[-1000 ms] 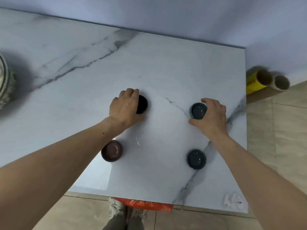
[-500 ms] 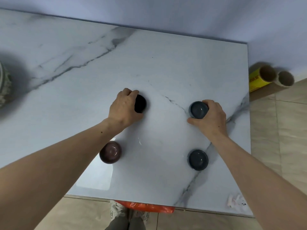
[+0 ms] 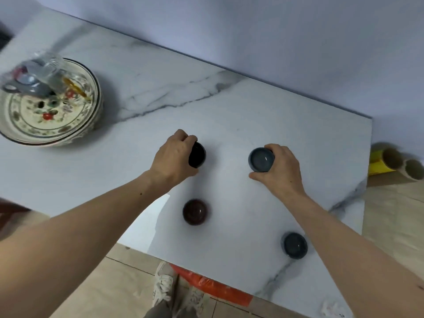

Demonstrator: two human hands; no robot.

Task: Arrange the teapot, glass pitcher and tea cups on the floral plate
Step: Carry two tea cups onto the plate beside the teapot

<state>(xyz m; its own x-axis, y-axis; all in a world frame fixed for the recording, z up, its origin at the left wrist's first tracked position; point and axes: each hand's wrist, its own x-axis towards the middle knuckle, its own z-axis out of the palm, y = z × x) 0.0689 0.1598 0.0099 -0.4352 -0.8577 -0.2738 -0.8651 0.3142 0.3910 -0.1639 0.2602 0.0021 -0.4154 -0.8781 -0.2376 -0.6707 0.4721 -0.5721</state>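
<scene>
A white marble-look desk (image 3: 229,106) with grey veins meets a plain pale bluish wall (image 3: 252,31) beyond the right hand (image 3: 278,167). Beige floor tiles (image 3: 110,288) lie nearer than the hands — and out past the right hand two cardboard tubes (image 3: 399,162), one wrapped in yellow.

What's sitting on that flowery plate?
On the floral plate: a grey teapot and a glass pitcher, both blurred. They cover the plate's far part.

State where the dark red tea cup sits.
Head view: the dark red tea cup stands alone near the marble table's front edge, below the left hand.
</scene>
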